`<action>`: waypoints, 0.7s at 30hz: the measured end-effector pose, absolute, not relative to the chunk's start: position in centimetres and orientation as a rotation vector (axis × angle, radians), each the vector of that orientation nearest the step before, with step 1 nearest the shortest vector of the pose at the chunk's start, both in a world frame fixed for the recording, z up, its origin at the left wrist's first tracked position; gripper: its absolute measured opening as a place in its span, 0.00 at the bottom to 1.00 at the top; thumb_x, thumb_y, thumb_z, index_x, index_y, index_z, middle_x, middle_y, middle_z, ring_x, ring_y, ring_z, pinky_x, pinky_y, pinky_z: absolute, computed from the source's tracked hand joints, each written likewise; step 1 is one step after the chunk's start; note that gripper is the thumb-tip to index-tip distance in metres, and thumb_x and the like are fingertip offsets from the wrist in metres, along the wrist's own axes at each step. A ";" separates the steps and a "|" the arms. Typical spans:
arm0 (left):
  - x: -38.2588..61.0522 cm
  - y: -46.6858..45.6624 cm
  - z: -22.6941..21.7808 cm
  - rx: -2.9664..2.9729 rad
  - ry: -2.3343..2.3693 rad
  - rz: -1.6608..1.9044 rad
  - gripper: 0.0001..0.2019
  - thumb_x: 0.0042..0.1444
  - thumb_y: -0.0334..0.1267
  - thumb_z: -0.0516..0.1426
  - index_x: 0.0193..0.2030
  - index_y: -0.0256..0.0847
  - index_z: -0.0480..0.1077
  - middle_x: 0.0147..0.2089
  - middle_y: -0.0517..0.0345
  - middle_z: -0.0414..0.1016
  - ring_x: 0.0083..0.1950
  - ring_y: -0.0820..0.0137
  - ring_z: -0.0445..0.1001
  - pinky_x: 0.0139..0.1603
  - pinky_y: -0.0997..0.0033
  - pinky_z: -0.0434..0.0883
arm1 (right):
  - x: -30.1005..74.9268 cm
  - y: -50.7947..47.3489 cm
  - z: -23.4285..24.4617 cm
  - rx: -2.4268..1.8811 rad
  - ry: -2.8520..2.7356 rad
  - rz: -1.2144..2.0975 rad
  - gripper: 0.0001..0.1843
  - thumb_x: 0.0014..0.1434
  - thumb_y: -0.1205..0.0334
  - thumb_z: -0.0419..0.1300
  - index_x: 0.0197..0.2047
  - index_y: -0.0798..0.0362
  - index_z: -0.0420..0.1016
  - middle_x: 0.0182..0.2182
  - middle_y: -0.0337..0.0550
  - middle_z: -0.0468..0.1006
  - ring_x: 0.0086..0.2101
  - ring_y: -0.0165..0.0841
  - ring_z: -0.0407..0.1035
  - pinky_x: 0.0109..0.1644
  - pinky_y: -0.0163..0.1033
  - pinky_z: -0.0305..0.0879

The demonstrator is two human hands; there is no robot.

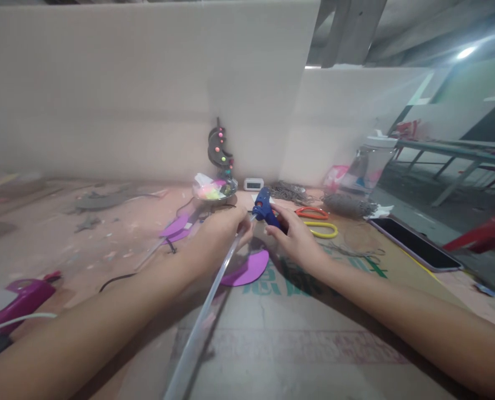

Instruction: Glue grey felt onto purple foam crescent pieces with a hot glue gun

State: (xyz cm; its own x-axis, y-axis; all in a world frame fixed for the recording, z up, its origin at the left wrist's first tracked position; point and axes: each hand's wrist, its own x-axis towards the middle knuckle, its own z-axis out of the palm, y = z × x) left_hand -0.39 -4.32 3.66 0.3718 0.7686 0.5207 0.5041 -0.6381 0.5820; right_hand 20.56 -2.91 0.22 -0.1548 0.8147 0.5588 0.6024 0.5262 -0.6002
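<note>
Left to right, as I am viewing the bench through the head camera.

Far left: a purple glue gun (20, 297) is lying at the table (297, 344) edge, well apart from both hands.

Left of centre: I am closing my left hand (220, 230) around the far end of a long clear glue stick (208, 311). The fingers are curled tight on it. The stick is running back toward the camera, tilted above the table, and its far end is meeting the back of the blue glue gun (264, 208).

Centre: 1 purple foam piece (249, 269) is lying flat under and between the hands. Behind them a bowl (214, 191) of coloured balls is standing, with a dark crescent ornament (219, 149) and a small white clock (253, 184) by the wall.

Right of centre: my right hand (295, 239) is gripping the blue glue gun by its handle, fingers wrapped shut. The gun is sitting just above the table, between the 2 hands.

Right: an orange loop (311, 212) and a yellow loop (321, 229) are lying just beyond the right hand. Farther right, a bottle (366, 164) is standing and a phone (414, 243) is lying flat.
</note>
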 end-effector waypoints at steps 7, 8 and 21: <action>-0.2 -4.9 4.8 2.617 1.236 1.010 0.08 0.49 0.28 0.52 0.26 0.43 0.57 0.23 0.62 0.63 0.24 0.72 0.61 0.27 0.68 0.55 | 20.6 -2.8 0.3 -1.160 -1.938 0.170 0.30 0.60 0.62 0.58 0.65 0.49 0.61 0.53 0.53 0.71 0.53 0.45 0.65 0.58 0.54 0.61; -0.2 -5.0 5.0 2.629 1.235 0.956 0.08 0.48 0.27 0.52 0.26 0.43 0.56 0.23 0.62 0.63 0.24 0.72 0.61 0.28 0.68 0.55 | 20.6 -2.9 0.4 -1.164 -1.952 0.152 0.30 0.60 0.62 0.58 0.65 0.49 0.61 0.52 0.53 0.71 0.53 0.46 0.65 0.58 0.54 0.62; -0.5 -3.7 4.0 2.601 1.230 1.032 0.08 0.57 0.44 0.56 0.36 0.43 0.68 0.28 0.60 0.68 0.27 0.69 0.66 0.30 0.68 0.60 | 20.1 -3.1 0.6 -1.182 -1.867 0.418 0.29 0.57 0.63 0.60 0.62 0.50 0.66 0.55 0.52 0.72 0.54 0.43 0.67 0.60 0.52 0.61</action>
